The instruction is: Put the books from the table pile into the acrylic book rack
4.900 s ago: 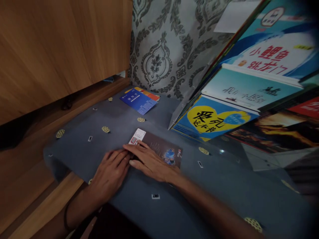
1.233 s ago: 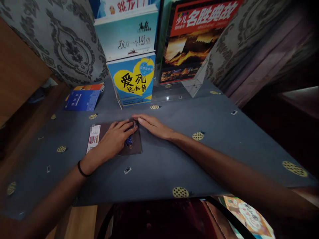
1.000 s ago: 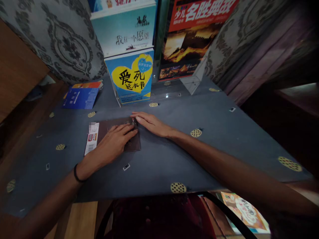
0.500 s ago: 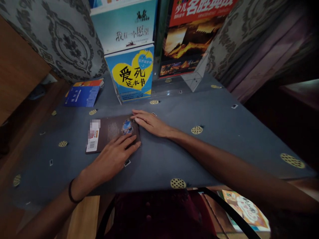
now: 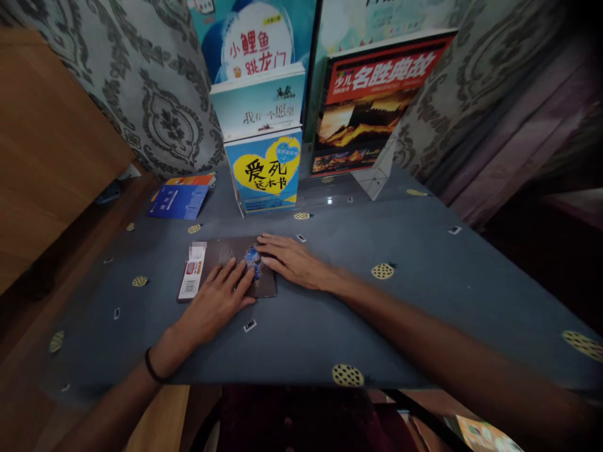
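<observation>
A thin dark-brown book (image 5: 221, 252) lies flat, back cover up, on the blue-grey patterned tablecloth (image 5: 377, 314); a white barcode strip runs along its left end. My left hand (image 5: 217, 304) rests flat on the book's near edge, fingers spread. My right hand (image 5: 292, 260) lies palm down at the book's right edge, fingertips touching the cover near a small blue picture. Neither hand grips anything.
A clear display stand (image 5: 372, 179) at the back holds several upright books, among them a blue one with a yellow heart (image 5: 266, 169) and a red-titled one (image 5: 362, 107). A blue booklet (image 5: 179, 199) lies back left. A wooden panel (image 5: 51, 163) stands on the left.
My left hand slid off the cover's middle to its near edge, then crept forward again. The right hand stayed at the book's right edge. The view tilted up, showing more of the stand.
</observation>
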`<state>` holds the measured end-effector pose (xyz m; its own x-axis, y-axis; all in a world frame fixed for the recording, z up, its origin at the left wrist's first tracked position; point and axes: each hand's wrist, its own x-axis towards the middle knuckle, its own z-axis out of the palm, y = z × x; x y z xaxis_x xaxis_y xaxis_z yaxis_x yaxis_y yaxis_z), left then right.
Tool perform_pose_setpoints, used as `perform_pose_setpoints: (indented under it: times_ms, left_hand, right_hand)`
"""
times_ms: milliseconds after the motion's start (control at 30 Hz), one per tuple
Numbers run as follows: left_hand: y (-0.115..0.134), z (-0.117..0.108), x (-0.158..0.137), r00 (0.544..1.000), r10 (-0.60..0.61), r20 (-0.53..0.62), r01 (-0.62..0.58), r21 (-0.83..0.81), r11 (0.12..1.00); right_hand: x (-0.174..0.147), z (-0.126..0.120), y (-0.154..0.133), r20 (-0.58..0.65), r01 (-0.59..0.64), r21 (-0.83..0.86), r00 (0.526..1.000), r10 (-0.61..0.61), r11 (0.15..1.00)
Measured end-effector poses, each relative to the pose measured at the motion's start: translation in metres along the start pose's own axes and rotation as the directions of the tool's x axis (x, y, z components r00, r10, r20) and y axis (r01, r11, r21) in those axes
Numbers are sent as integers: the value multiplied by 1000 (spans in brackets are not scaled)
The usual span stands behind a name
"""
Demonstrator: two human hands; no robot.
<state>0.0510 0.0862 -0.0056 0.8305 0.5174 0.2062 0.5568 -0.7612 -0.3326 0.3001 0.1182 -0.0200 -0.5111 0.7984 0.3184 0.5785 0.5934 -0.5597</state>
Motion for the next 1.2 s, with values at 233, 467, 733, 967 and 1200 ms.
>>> perform_pose_setpoints:
  times_ms: [233,467,733,967,1200]
  left_hand:
    - [-17,-2,8,966,154,-210,-151,29,988]
    - [-33,-40,20,956,-271,-113,210,-380,901]
    - [-32,-115,33,720,-657,-226,239,-807,540]
    - [-15,-84,42,378,-907,186,-51,-974,-221]
    - [-11,-38,-8,501,-619,604,288,-791,-539]
  right_hand:
    - [1,-6,0,28,19,79,999,-21,997]
    - [3,-11,6,-87,52,343,996,-23,938]
    - [6,-12,-18,-67,-45,876,974,214,480]
    - [2,-18,-43,96,-142,936,983,155,321]
    - [2,-23,-24,201,-337,839,921,333,427]
